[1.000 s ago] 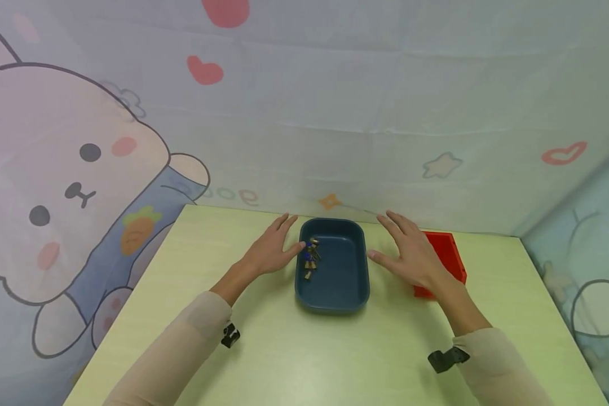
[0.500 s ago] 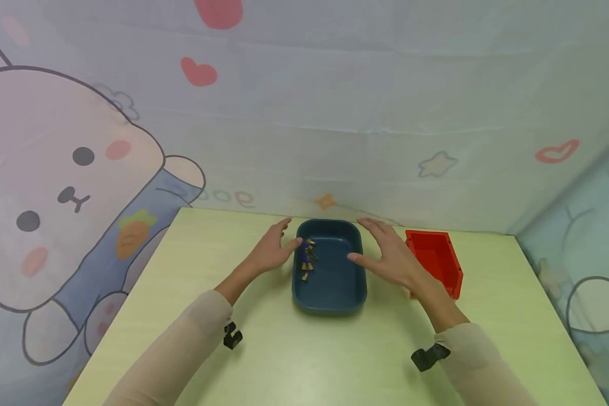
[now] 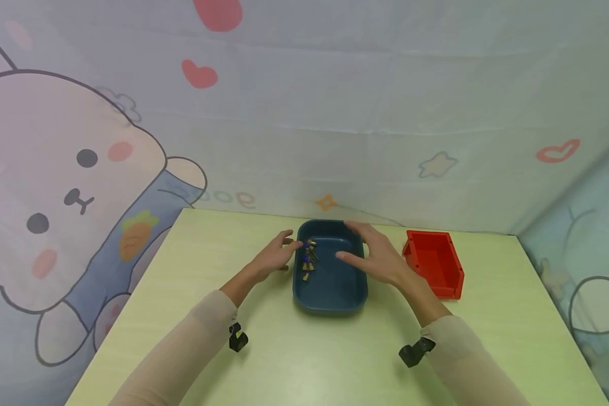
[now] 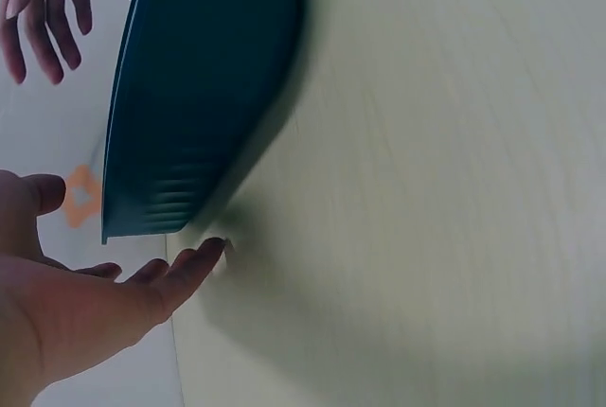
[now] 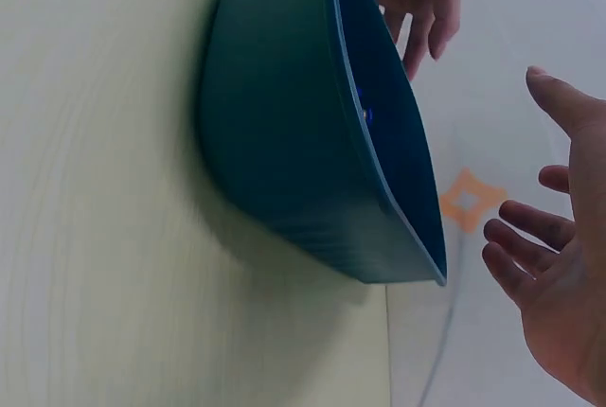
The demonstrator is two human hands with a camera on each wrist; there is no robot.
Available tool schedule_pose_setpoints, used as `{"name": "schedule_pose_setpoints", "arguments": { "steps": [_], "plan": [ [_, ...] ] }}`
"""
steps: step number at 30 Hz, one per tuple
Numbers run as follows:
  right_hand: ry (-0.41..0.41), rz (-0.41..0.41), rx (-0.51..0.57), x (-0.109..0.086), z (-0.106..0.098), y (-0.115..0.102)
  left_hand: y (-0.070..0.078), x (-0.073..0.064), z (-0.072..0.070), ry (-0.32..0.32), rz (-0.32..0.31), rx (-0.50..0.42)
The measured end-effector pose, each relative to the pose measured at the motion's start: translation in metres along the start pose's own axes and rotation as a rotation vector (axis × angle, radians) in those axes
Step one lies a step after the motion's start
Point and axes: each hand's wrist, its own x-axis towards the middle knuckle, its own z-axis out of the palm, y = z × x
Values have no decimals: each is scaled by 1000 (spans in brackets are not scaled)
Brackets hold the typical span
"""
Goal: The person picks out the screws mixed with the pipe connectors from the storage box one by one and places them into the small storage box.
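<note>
A dark blue rectangular tub with rounded corners stands on the table near the wall. Along its left inside lie several small gold and blue pieces, too small to make out. My left hand is beside the tub's left wall, its thumb at the rim and its fingers loosely bent and low outside. In the left wrist view, those fingertips point at the tub's lower edge. My right hand hovers over the right rim with fingers spread. The right wrist view shows nothing between that hand's fingers.
A red plastic bin stands on the table right of the tub. Behind the pale table hangs a white cloth printed with a bear, hearts and stars. Black wrist cameras sit under both sleeves.
My right hand has moved left, from beside the red bin to over the tub's right rim. The left hand's fingers have bent and come lower beside the tub. The tub has stayed in place.
</note>
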Motion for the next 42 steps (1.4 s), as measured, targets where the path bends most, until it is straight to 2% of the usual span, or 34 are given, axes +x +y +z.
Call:
{"name": "schedule_pose_setpoints", "arguments": {
  "steps": [4,14,25,36,42],
  "plan": [
    [-4,-21,48,6,7,-3,0,3,2,-28,-23,-95],
    [2,-20,119,16,24,-3,-3,13,7,-38,-56,-211],
    [13,-37,155,29,42,-3,-6,13,9,-46,-57,-188],
    [1,-1,124,36,56,1,-5,13,9,-70,-52,-174],
    [31,0,126,44,63,3,-4,13,9,-64,-60,-178]
  ]
}}
